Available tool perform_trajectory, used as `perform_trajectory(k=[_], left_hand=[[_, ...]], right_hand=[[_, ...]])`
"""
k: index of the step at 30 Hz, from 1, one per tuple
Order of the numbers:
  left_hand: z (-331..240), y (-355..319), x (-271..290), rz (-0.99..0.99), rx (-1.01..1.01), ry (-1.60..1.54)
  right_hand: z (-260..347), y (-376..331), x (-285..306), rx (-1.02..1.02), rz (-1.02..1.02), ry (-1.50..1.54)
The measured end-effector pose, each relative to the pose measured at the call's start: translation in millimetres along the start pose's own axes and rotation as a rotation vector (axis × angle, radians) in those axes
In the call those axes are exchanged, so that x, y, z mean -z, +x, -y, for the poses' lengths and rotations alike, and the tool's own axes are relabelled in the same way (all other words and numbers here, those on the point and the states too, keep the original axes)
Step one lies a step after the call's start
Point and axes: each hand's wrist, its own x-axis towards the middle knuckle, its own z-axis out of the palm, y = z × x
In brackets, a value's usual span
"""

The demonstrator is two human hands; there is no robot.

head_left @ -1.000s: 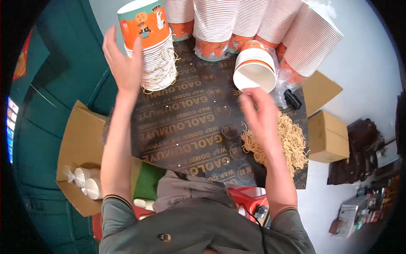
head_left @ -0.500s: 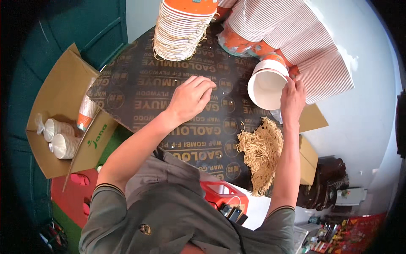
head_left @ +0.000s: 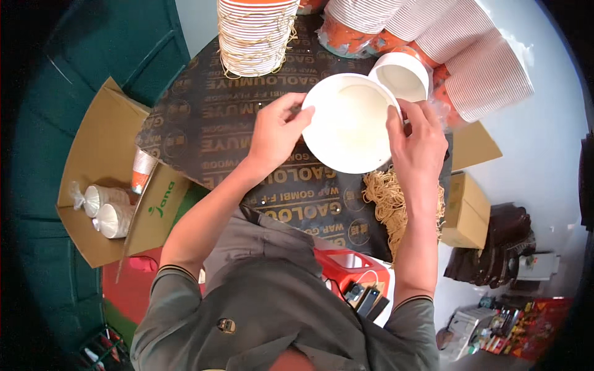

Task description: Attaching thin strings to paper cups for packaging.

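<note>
Between my two hands is a white paper bowl (head_left: 349,130), its open mouth tilted up toward me. My left hand (head_left: 277,131) pinches the left side of its rim, thumb to the inside. On the right side, my right hand (head_left: 419,135) grips the rim with bent fingers. Just behind it, another white paper bowl (head_left: 402,77) lies on its side among the stacks. A tangled heap of tan rubber bands (head_left: 391,201) lies near my right forearm, partly covered by it. At the back stands a tall stack of bowls (head_left: 257,40) with tan bands looped around it.
The dark printed plywood table (head_left: 216,142) has a curved edge. Long nested bowl stacks (head_left: 489,77) lean at the back right. A cardboard box (head_left: 93,148) at the left holds bagged stacks (head_left: 114,219). Below the table are a red stool (head_left: 340,260) and a carton (head_left: 467,210).
My right hand has drawn a bowl from the back right toward the middle. My left hand, empty before, has taken hold of its left rim. The view has shifted slightly.
</note>
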Motion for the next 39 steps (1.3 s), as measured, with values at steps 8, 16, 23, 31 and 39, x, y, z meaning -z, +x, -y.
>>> perform_trajectory(k=[8, 16, 23, 31, 39], left_hand=[[-34, -18, 32, -0.053, -0.144, 0.221], [-64, -33, 30, -0.174, -0.053, 0.467], [-53, -61, 30, -0.254, -0.165, 0.272], [-20, -154, 50, -0.135, -0.510, 0.447], [11, -218, 31, 0.124, -0.139, 0.394]], right_hand=[[-14, -40, -23, -0.361, 0.242, 0.733], [-30, -70, -9, -0.555, 0.169, 0.744], [-61, -97, 24, -0.281, 0.295, 0.033], [-77, -71, -26, 0.057, 0.382, -0.377], [-99, -55, -48, -0.112, 0.709, -0.093]])
